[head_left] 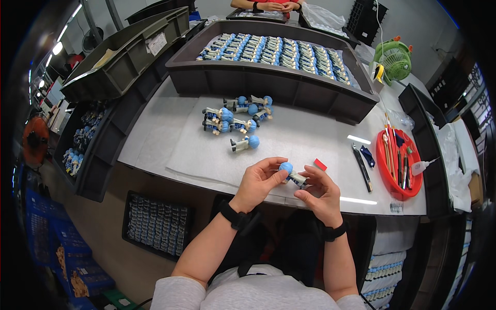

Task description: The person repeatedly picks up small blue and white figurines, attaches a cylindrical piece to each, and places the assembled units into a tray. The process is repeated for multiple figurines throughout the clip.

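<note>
Just over the near edge of the table, a small doll figurine [297, 179] with blue hair and pale legs lies tilted between my hands. My left hand [257, 183] pinches it by the blue head, thumb and fingers closed. Around the leg end curl the thumb and fingers of my right hand [323, 196]; their exact contact is partly hidden. A similar figurine [244, 143] lies alone beyond my left hand, and behind it is a loose group of several more figurines [230, 121]. A small red block [320, 165] rests just beyond my right hand.
A large grey tray [268, 80] of figurines in rows spans the table's back. At right are a red basket [382, 170] of brushes and tools, a black pen-like tool [363, 168] and a green fan [393, 59]. Dark crates [129, 57] stand left; a co-worker's hands [279, 6] show behind.
</note>
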